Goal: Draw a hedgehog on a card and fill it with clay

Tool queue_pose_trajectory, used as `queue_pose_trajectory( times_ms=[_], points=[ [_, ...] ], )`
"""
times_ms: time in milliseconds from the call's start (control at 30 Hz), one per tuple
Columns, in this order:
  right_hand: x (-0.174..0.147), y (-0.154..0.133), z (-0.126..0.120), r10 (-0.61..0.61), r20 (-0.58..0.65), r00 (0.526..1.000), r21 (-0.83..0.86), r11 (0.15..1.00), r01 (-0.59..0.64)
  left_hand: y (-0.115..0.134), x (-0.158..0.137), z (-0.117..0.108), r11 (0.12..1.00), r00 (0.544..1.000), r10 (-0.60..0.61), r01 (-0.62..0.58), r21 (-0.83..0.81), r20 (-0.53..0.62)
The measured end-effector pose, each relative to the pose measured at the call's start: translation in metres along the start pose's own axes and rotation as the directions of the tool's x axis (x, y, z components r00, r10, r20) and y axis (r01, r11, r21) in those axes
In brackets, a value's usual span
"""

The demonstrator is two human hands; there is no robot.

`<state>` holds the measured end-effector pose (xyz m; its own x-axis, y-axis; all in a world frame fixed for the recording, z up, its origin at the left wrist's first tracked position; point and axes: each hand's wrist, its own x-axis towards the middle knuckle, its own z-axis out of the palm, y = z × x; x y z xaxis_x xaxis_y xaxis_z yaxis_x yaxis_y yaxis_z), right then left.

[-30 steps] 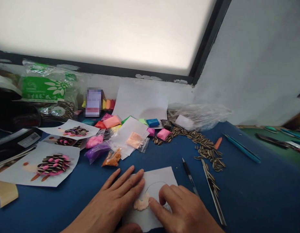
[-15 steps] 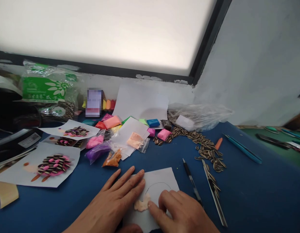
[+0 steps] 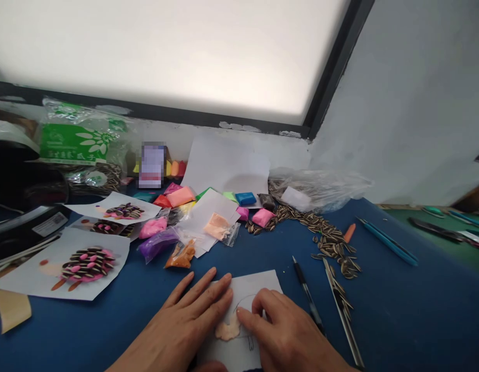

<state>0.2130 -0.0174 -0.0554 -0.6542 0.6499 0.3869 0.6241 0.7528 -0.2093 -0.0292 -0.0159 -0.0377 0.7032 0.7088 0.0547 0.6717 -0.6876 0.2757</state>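
A white sheet of paper (image 3: 258, 276) with a pencil-like drawn outline lies in front of me on the blue table. A thin, ragged patch of pale peach modelling clay (image 3: 227, 330) is stuck on it. My left hand (image 3: 196, 315) rests flat across the paper's left side, fingers stretched out. Over the right side, my right hand (image 3: 281, 325) has curled fingers, and its thumb tip touches the upper edge of the clay. Whether anything is inside those curled fingers is hidden. Just right of this hand lie a black pen (image 3: 307, 292) and a cutter knife (image 3: 342, 312).
Sunflower seeds (image 3: 332, 237) are scattered at the right, beside blue tweezers (image 3: 388, 242). Small packs of coloured clay (image 3: 181, 196) and an opened peach pack (image 3: 218, 226) lie further back. At the left are finished seed-hedgehog pictures (image 3: 88, 263) and a green seed bag (image 3: 80, 144).
My right hand has shifted slightly up, its thumb moving from the clay's right side to its upper edge. More of the drawn line below now shows. My left hand stays flat on the paper.
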Motion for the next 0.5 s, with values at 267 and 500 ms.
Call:
queue_pose_trajectory(
  times_ms=[267, 500],
  points=[
    [0.003, 0.002, -0.011, -0.001, 0.049, 0.999, 0.018, 1.000, 0.000, -0.002, -0.004, 0.004, 0.999, 1.000, -0.003, 0.002, -0.045, -0.018],
    [0.007, 0.005, -0.026, 0.014, 0.125, 0.992, 0.070, 0.997, -0.023, -0.002, -0.005, 0.004, 0.998, 0.999, -0.004, 0.000, -0.070, -0.053]
  ],
)
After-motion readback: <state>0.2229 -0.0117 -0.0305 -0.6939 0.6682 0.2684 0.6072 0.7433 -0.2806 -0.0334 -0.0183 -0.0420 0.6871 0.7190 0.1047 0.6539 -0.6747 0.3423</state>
